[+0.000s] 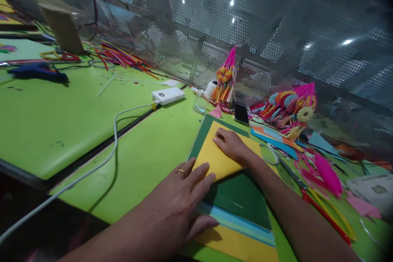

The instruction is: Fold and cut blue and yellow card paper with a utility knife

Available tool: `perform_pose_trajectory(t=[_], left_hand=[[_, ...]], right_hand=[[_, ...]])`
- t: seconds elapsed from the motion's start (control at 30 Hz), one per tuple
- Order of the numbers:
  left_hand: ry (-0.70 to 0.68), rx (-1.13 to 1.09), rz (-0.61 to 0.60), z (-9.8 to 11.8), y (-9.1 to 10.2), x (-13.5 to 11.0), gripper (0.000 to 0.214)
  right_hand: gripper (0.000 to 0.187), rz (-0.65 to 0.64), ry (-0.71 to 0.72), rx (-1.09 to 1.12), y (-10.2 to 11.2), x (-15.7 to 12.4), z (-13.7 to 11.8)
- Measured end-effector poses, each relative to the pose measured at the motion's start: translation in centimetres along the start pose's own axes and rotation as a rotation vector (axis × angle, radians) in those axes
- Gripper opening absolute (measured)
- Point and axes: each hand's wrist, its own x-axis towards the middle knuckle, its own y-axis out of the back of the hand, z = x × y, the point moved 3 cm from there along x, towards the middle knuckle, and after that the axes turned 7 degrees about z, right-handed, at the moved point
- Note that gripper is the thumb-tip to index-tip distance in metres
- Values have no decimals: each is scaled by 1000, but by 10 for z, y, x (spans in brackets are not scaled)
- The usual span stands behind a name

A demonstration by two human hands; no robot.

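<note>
A folded yellow paper sheet (218, 156) lies on a dark green cutting mat (241, 196) on the lime-green table (144, 147). My left hand (179, 204), wearing a gold ring, rests flat with fingers spread, its fingertips on the sheet's near corner. My right hand (231, 145) lies flat on the sheet's far part, fingers stretched and pressing it down. More coloured sheets, blue and yellow (236, 233), stick out from under the mat near me.
A white power bank (168, 95) with a white cable (115, 131) lies to the left. A phone (241, 114), small bottle (200, 103), scissors (287, 168), pink and multicoloured paper decorations (287, 108), paper scraps and a blue glue gun (37, 71) surround the mat. Perforated metal screen behind.
</note>
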Motion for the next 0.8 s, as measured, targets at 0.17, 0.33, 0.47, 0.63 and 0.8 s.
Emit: perform_pose_trajectory(t=[0.17,0.33,0.47,0.63,0.8], left_hand=[[-2,47,8,8,1,-2,57],[32,98,18,13,-9,-13,60],[54,95,27,13,-11,-13,58],[45,65,31,12,-11,-11,54],[70,65,8,12,-12,-12,54]], right_hand=[[18,-5,-4,-4,2,-1,-2],[19,-1,8,0,2,-1,-1],[20,0,9,2,2,-2,0],[20,-13,13,9,2,-2,0],[18,-11,16,10,1,-1,0]])
